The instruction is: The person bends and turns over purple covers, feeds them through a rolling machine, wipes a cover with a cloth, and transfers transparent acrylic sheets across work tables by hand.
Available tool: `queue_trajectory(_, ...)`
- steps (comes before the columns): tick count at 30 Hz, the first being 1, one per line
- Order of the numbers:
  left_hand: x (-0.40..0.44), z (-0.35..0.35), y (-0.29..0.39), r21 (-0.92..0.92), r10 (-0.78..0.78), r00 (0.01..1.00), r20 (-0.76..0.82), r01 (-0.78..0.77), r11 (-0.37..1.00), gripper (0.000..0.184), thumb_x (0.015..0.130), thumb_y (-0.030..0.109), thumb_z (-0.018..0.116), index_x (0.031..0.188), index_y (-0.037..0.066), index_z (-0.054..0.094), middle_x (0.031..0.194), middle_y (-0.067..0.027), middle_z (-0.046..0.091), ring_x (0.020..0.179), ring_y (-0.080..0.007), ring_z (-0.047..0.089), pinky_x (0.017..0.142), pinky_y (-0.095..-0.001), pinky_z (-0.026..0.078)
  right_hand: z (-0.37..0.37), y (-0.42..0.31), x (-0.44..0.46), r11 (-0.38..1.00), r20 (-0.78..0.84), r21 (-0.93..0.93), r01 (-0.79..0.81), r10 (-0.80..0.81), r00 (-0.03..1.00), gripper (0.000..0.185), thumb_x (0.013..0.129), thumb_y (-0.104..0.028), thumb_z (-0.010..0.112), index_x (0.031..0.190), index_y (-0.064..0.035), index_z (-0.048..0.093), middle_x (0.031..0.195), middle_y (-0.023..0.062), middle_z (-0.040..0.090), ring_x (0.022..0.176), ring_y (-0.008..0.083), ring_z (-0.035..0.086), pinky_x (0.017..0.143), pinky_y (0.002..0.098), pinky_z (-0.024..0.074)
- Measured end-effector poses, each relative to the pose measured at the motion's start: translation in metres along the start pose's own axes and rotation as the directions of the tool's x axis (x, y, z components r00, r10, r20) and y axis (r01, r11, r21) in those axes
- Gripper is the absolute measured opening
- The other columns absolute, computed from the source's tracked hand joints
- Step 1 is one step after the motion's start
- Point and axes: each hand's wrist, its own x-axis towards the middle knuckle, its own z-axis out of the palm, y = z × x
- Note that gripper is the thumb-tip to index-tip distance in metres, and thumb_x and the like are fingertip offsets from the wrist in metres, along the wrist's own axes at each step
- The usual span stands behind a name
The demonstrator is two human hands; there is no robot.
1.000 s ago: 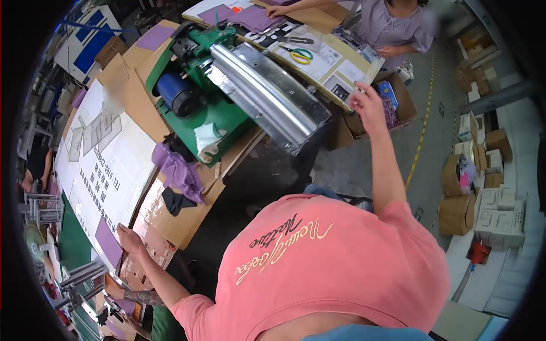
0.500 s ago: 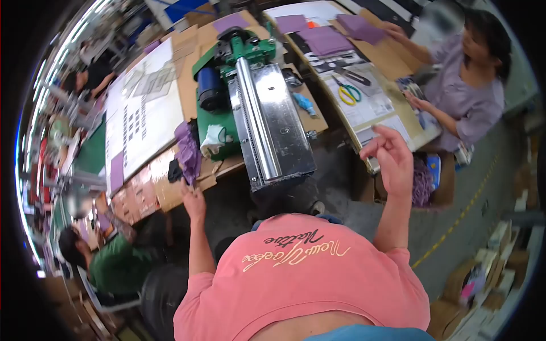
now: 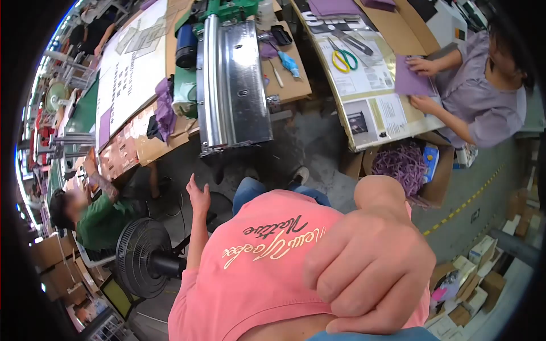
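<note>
My left hand (image 3: 199, 197) is raised over the floor beside my pink shirt, its fingers stretched out and nothing in it. It is nearest the front end of a long metal machine (image 3: 238, 94) with a bright steel roller (image 3: 212, 85). Large in front of my chest, my right hand (image 3: 369, 267) is curled closed with the knuckles toward the camera. The inside of its fingers is hidden, so I cannot tell whether anything is in them. A crumpled purple cloth (image 3: 165, 109) lies on the left table's edge, away from both hands.
At the right table, a co-worker handles a purple sheet (image 3: 412, 79) beside scissors (image 3: 343, 58). Under that table stands a carton with purple strips (image 3: 398, 165). A black fan (image 3: 145, 258) is at lower left, near a co-worker in green (image 3: 105, 221).
My right hand has come from beside the right table to close before the camera, its fingers curling in. My left hand has drawn back from the left table's edge. The view has shifted.
</note>
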Motion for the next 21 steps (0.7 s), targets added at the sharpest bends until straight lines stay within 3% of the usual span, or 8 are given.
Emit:
queue_trajectory(1, 0.001, 0.007, 0.001, 0.027, 0.046, 0.999, 0.002, -0.046, 0.999, 0.059, 0.077, 0.009, 0.058, 0.131, 0.005, 0.033, 0.117, -0.0185, 0.042, 0.088, -0.029, 0.052, 0.076, -0.0331, 0.045, 0.002, -0.002, -0.003, 0.999, -0.057, 0.019, 0.044, -0.043, 0.997, 0.032, 0.085, -0.021, 0.061, 0.093, 0.0097, 0.061, 0.066, 0.0128, 0.057, 0.053, 0.0242, 0.052, 0.059, 0.0404, 0.0472)
queue_trajectory(4, 0.024, 0.031, -0.006, -0.039, 0.168, 0.983, 0.072, -0.166, 0.985, 0.054, 0.078, 0.01, 0.057, 0.127, 0.004, 0.038, 0.108, -0.0179, 0.049, 0.087, -0.029, 0.054, 0.074, -0.0323, 0.046, -0.004, 0.003, -0.009, 1.0, 0.078, 0.027, 0.007, -0.01, 0.997, 0.005, 0.075, 0.001, 0.058, 0.077, 0.0055, 0.059, 0.063, 0.0114, 0.051, 0.049, 0.0195, 0.045, 0.052, 0.0318, 0.0439)
queue_trajectory(8, 0.043, 0.033, 0.027, -0.472, -0.137, 0.898, 0.418, 0.343, 0.812, 0.037, 0.082, 0.012, 0.055, 0.118, 0.002, 0.047, 0.095, -0.0162, 0.058, 0.083, -0.0288, 0.059, 0.067, -0.0321, 0.049, 0.012, 0.012, -0.023, 0.993, 0.087, -0.082, -0.081, 0.088, 0.992, 0.005, 0.071, 0.007, 0.059, 0.069, 0.0025, 0.058, 0.062, 0.0106, 0.05, 0.047, 0.0179, 0.044, 0.048, 0.0291, 0.042)
queue_trajectory(11, 0.065, 0.05, 0.03, -0.655, -0.118, 0.664, 0.738, 0.747, 0.113, 0.032, 0.087, 0.014, 0.049, 0.116, -0.001, 0.047, 0.107, -0.0184, 0.056, 0.09, -0.0343, 0.058, 0.078, -0.0434, 0.049, 0.009, 0.022, -0.044, 0.926, -0.073, -0.247, -0.285, 0.276, 0.959, 0.007, 0.071, 0.002, 0.061, 0.077, 0.0015, 0.06, 0.068, 0.0095, 0.055, 0.052, 0.0184, 0.049, 0.05, 0.0271, 0.0427)
queue_trajectory(13, 0.06, 0.037, 0.072, -0.612, -0.125, 0.604, 0.787, 0.79, -0.034, 0.03, 0.087, 0.012, 0.051, 0.116, 0.001, 0.049, 0.102, -0.0183, 0.057, 0.09, -0.033, 0.059, 0.073, -0.0418, 0.052, 0.007, 0.023, -0.06, 0.864, -0.05, -0.277, -0.42, 0.423, 0.905, 0.011, 0.07, -0.001, 0.063, 0.081, 0.0005, 0.061, 0.074, 0.0089, 0.059, 0.056, 0.0177, 0.052, 0.051, 0.0258, 0.0432)
queue_trajectory(15, 0.062, 0.057, 0.057, -0.624, -0.028, 0.623, 0.781, 0.779, -0.059, 0.028, 0.088, 0.01, 0.049, 0.115, 0.001, 0.05, 0.105, -0.0189, 0.056, 0.093, -0.0346, 0.058, 0.077, -0.0441, 0.05, 0.021, 0.03, -0.075, 0.644, -0.609, -0.073, -0.762, 0.576, 0.545, 0.014, 0.072, 0.001, 0.06, 0.086, 0.0008, 0.06, 0.074, 0.0081, 0.06, 0.058, 0.0134, 0.053, 0.052, 0.0255, 0.0446)
queue_trajectory(18, 0.064, 0.058, 0.065, -0.545, -0.043, 0.544, 0.838, 0.83, -0.114, 0.027, 0.089, 0.011, 0.047, 0.114, 0.002, 0.051, 0.103, -0.0168, 0.058, 0.094, -0.0335, 0.058, 0.079, -0.0438, 0.049, 0.022, 0.054, -0.104, 0.633, -0.692, 0.066, -0.771, 0.586, 0.422, 0.016, 0.077, 0.002, 0.057, 0.092, 0.0007, 0.058, 0.073, 0.0067, 0.058, 0.061, 0.0103, 0.054, 0.053, 0.0231, 0.0465)
queue_trajectory(21, 0.067, 0.053, 0.061, -0.448, 0.137, 0.489, 0.861, 0.858, -0.251, 0.034, 0.092, 0.022, 0.037, 0.111, -0.002, 0.052, 0.108, -0.0193, 0.057, 0.099, -0.0346, 0.053, 0.09, -0.0472, 0.041, 0.024, 0.078, -0.123, 0.495, -0.798, 0.185, -0.849, 0.58, 0.164, 0.015, 0.084, -0.003, 0.052, 0.097, 0.0004, 0.055, 0.072, 0.0062, 0.056, 0.062, 0.0112, 0.054, 0.054, 0.0219, 0.049)
